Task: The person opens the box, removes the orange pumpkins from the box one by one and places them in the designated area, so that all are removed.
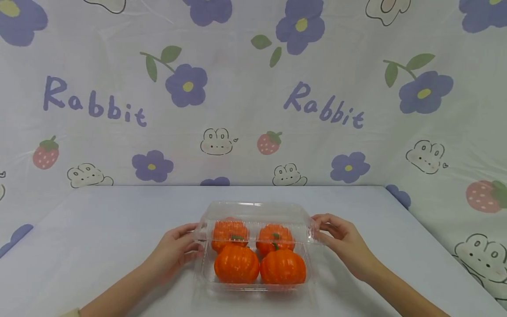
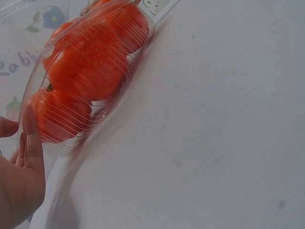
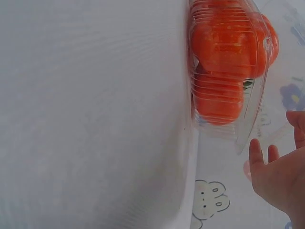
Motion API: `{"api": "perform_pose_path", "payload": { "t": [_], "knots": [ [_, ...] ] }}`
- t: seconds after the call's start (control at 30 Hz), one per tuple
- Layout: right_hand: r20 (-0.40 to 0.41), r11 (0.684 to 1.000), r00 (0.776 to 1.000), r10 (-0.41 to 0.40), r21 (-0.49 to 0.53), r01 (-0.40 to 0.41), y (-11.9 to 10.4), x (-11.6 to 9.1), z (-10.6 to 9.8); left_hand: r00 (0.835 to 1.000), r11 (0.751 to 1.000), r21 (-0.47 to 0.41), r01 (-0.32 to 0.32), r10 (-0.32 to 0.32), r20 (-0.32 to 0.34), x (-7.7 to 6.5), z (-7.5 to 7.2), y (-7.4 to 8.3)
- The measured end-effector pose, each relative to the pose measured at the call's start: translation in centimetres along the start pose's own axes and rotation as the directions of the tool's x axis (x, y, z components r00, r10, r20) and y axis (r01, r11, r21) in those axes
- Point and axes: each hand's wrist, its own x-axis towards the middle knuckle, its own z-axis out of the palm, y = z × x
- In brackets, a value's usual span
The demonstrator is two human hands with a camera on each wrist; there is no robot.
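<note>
A clear plastic clamshell box (image 1: 257, 287) holds several orange toy pumpkins (image 1: 236, 264) with green stems. Its hinged lid (image 1: 253, 211) is tilted partway up over the rear pumpkins. At the lid's left side, my left hand (image 1: 174, 248) holds the edge with its fingertips; in the left wrist view its fingers (image 2: 32, 138) lie against the ribbed wall. My right hand (image 1: 344, 242) pinches the lid's right corner between thumb and fingers. In the right wrist view, the lower fingers (image 3: 256, 152) of that hand stand apart from the box.
The box rests on a white table (image 1: 119, 229). Behind the table hangs a white cloth (image 1: 245, 97) printed with purple flowers, rabbits, strawberries and the word Rabbit. The cloth continues along the right side (image 1: 467, 167).
</note>
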Motion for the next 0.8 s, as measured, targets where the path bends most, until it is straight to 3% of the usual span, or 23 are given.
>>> {"api": "perform_pose_path", "payload": {
  "t": [0.13, 0.4, 0.57, 0.67, 0.8],
  "knots": [
    [-0.01, 1.0, 1.0, -0.007, -0.015, 0.007, -0.2, 0.2, 0.0, 1.0, 1.0, -0.013, 0.0, 0.0, 0.012, 0.4, 0.1, 0.1],
    [0.003, 0.992, 0.992, -0.124, 0.003, 0.124, 0.0, 0.8, 0.1, 0.998, 0.998, -0.061, 0.011, -0.007, 0.067, 0.8, -0.4, 0.0],
    [-0.012, 0.986, 0.986, -0.164, -0.025, 0.163, 0.3, 1.4, 0.5, 0.994, 1.0, -0.029, -0.003, 0.006, 0.109, 1.0, -0.8, -0.2],
    [-0.039, 0.984, 0.985, -0.168, -0.059, 0.166, 0.2, 1.6, 0.7, 0.99, 1.0, -0.004, 0.004, -0.004, 0.144, 1.1, -1.2, -0.3],
    [-0.061, 0.983, 0.983, -0.171, -0.079, 0.166, 0.1, 1.9, 0.8, 0.972, 1.0, -0.003, 0.01, -0.009, 0.237, 1.0, -1.8, -0.3]
  ]
}}
